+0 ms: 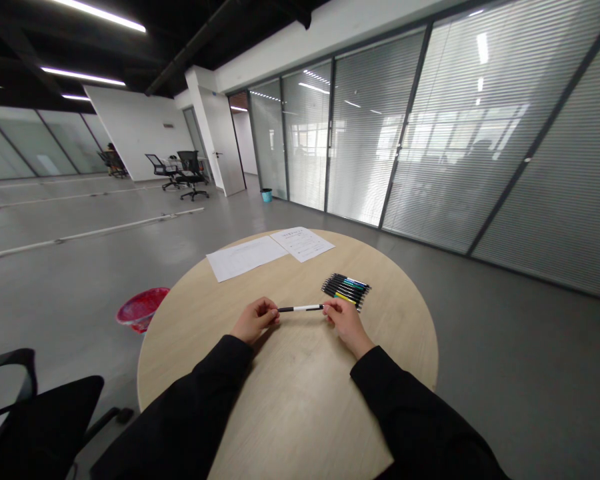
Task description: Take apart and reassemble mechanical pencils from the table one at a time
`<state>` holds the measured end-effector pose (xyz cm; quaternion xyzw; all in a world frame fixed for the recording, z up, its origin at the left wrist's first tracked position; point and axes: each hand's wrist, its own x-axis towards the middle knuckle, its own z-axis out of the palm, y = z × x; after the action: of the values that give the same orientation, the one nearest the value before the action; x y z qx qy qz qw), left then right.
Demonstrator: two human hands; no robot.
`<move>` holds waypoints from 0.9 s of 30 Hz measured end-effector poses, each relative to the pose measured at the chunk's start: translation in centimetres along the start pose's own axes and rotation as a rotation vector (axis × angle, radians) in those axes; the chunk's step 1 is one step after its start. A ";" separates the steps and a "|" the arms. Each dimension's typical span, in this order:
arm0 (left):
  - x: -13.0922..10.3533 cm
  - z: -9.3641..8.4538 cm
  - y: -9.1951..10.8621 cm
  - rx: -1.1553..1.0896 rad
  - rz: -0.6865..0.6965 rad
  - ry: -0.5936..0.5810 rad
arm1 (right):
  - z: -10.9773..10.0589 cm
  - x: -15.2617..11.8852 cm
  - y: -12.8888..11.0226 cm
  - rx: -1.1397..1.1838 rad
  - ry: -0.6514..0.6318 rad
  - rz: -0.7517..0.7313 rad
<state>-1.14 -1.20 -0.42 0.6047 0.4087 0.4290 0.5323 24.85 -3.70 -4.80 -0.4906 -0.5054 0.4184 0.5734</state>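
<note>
Black sleeves (pixel 180 413) rise from the lower frame to the left hand (pixel 256 320) and right hand (pixel 347 323), which I see pinching a pen (pixel 303 308) at centre, ends perhaps partly hidden, a two-handed holding step where any move calls for matched grips.

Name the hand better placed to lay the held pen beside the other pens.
Probably the right hand: it is right next to the row of pens and grips one end of the black-and-white pen. The left hand holds the other end, farther from the row.
</note>
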 end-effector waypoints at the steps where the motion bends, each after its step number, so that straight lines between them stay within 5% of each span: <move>1: 0.0 0.0 0.0 0.001 0.000 0.002 | 0.0 0.0 0.0 -0.001 -0.001 -0.006; 27: 0.3 -0.1 -0.6 -0.012 -0.023 0.004 | 0.0 -0.1 -0.4 0.002 -0.001 0.009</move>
<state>-1.21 -0.79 -1.01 0.5960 0.4139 0.4266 0.5399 24.85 -3.91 -4.43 -0.4922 -0.5030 0.4218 0.5716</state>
